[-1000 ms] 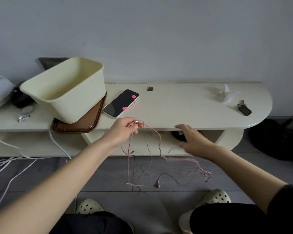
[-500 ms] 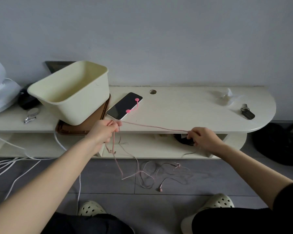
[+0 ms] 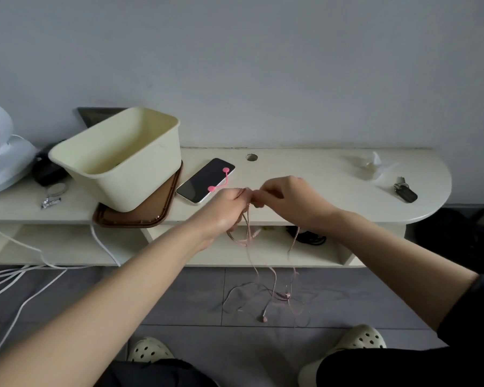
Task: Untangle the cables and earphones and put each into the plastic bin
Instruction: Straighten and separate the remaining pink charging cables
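My left hand [image 3: 224,210] and my right hand [image 3: 288,199] meet above the front edge of the cream shelf [image 3: 319,185], both pinching the thin pink earphones [image 3: 274,289]. From the hands the wire hangs in loops down to the grey floor, where an earbud lies. The cream plastic bin [image 3: 123,160] stands tilted on a brown tray [image 3: 140,216] at the left of my hands. A white cable [image 3: 20,277] trails over the floor at the far left.
A phone [image 3: 201,181] with a pink cable tie on it lies just behind my left hand. Keys [image 3: 405,191] and a crumpled tissue [image 3: 372,166] sit at the shelf's right end. A white fan [image 3: 0,152] stands far left. Black cable [image 3: 308,237] lies on the lower shelf.
My hands, which held the pink wire stretched wide apart, have come together at the middle. The wire now hangs down in loops below them.
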### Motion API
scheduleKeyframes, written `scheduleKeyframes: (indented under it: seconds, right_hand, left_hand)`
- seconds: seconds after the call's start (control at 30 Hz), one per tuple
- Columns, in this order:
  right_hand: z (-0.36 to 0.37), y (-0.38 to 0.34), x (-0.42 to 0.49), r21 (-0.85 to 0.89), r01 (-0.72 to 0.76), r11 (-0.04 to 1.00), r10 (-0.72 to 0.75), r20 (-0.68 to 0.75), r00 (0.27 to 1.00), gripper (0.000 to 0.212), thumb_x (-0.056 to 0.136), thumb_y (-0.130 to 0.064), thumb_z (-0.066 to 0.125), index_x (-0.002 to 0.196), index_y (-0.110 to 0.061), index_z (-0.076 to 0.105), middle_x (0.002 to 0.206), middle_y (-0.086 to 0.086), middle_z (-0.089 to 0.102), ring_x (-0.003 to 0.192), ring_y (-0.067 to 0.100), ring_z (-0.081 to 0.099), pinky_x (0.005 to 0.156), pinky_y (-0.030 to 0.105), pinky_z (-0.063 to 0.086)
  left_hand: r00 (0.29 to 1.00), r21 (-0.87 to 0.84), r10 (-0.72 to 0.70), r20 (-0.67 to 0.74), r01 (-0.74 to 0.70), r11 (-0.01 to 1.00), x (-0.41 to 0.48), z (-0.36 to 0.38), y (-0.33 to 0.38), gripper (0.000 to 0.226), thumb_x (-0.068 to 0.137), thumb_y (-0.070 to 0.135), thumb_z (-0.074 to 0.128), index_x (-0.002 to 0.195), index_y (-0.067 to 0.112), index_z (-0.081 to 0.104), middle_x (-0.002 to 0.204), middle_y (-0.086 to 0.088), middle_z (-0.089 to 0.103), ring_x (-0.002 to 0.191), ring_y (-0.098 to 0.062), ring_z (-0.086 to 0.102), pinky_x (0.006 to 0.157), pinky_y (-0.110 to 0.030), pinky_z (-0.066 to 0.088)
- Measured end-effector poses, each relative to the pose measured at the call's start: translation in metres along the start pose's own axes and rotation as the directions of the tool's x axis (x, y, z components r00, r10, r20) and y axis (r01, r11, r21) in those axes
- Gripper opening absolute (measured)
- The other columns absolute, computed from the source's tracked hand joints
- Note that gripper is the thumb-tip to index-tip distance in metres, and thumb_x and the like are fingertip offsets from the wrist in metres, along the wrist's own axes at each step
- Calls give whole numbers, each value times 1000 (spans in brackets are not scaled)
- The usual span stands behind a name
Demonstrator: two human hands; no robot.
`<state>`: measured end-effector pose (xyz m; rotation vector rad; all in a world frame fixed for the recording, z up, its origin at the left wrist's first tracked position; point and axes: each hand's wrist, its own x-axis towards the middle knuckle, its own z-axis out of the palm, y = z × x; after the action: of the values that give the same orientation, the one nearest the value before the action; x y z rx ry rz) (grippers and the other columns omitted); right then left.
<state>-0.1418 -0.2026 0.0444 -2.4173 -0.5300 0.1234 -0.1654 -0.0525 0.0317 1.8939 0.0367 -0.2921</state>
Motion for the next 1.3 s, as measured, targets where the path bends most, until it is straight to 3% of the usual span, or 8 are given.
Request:
scheduleKeyframes:
  seconds: [0.13, 0.37, 0.47, 0.63, 0.77, 0.87, 1.13, 1.3]
  right_hand:
    - [-6, 39, -10, -10, -151, 989, 151, 84, 985, 33, 96, -37, 49, 72, -18, 63, 55, -2, 48, 48, 7, 44, 47, 20, 31]
    - [-12, 120, -27, -67, -506, 860, 500, -82, 862, 38, 97, -33, 47, 90, -2, 68, 66, 4, 52, 69, 23, 49, 55, 26, 33]
    - [-18, 105, -20, -53, -437, 898, 417, -219, 882, 37, 94, -36, 52, 85, -4, 65, 65, 2, 52, 72, 27, 53, 62, 31, 35]
    - [-30, 23, -7, -136, -101, 986, 67, -234, 970, 27, 89, -42, 58, 77, -17, 62, 69, -2, 57, 67, 19, 50, 61, 30, 37]
    - [-21, -27, 0, -128, 80, 989, -100, -160, 982, 34, 88, -48, 56, 73, -17, 59, 66, -1, 57, 60, 17, 47, 58, 32, 38]
    - [-20, -30, 1, -36, 84, 996, -88, -133, 987, 34, 89, -46, 56, 66, -21, 56, 56, -5, 45, 51, 12, 38, 52, 27, 30]
    - [-39, 68, -25, -27, -263, 965, 263, 23, 964, 33, 95, -38, 50, 67, -21, 59, 73, 6, 62, 62, 18, 62, 58, 26, 41]
    - [-52, 97, -23, 44, -328, 944, 327, -287, 900, 27, 96, -26, 51, 73, -13, 57, 84, 22, 67, 76, 38, 66, 56, 27, 39]
  left_hand:
    - [984, -4, -56, -168, 57, 998, 6, -24, -21, 37, 103, 26, 30, 71, 15, 45, 59, 4, 23, 40, -6, 21, 39, -17, 19]
    - [918, 6, -152, -366, 166, 986, 12, -57, -72, 37, 103, 25, 31, 70, 15, 45, 60, -1, 28, 49, -15, 24, 47, -24, 18]
    - [914, 27, -169, -368, 192, 981, 7, -58, -74, 38, 103, 24, 31, 76, 13, 54, 70, -3, 43, 51, -15, 31, 46, -24, 23]
    - [975, -24, -72, -213, 68, 997, -5, -38, -29, 34, 103, 30, 33, 126, 19, 55, 123, 6, 54, 53, -9, 52, 47, -16, 34]
    - [999, -200, 10, -41, -18, 980, -12, -8, 13, 28, 102, 29, 37, 105, 15, 61, 94, 2, 63, 48, -10, 50, 42, -18, 35]
    - [999, -147, 35, -39, -41, 988, -11, -5, 22, 38, 103, 30, 34, 76, 15, 54, 62, 3, 38, 43, -6, 31, 41, -16, 26]
    - [930, -244, -48, -364, -46, 969, -4, -56, -14, 37, 104, 27, 29, 69, 16, 38, 56, 5, 23, 34, -1, 20, 35, -12, 15]
    - [914, -219, -97, -393, 10, 976, -3, -60, -25, 38, 104, 29, 28, 70, 16, 38, 60, 4, 21, 32, -1, 19, 35, -13, 14]
